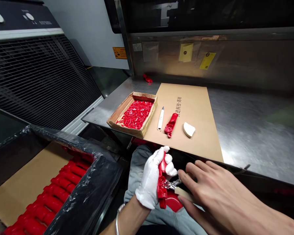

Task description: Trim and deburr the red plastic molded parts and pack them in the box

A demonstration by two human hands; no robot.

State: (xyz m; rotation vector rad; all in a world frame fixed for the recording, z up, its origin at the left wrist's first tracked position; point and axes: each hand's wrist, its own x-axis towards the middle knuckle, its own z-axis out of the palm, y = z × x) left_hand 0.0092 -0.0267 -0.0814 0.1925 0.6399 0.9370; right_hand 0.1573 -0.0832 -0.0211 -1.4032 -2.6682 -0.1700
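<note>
Head view: I observe the left hand (149,178) (white-gloved) clamped around a red part (162,187), held before the near edge of the surface (250,130). The right hand (208,184) grips pliers (182,192), tips at the part. A cardboard tray (127,130) contains red pieces (138,114).

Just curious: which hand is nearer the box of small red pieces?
Left. The gloved left hand is in front of the box, slightly right; the bare right hand is farther right.

Yellow labels (207,61) on metal panel (245,62), orange sticker (120,53), slatted grille (39,78)
</note>
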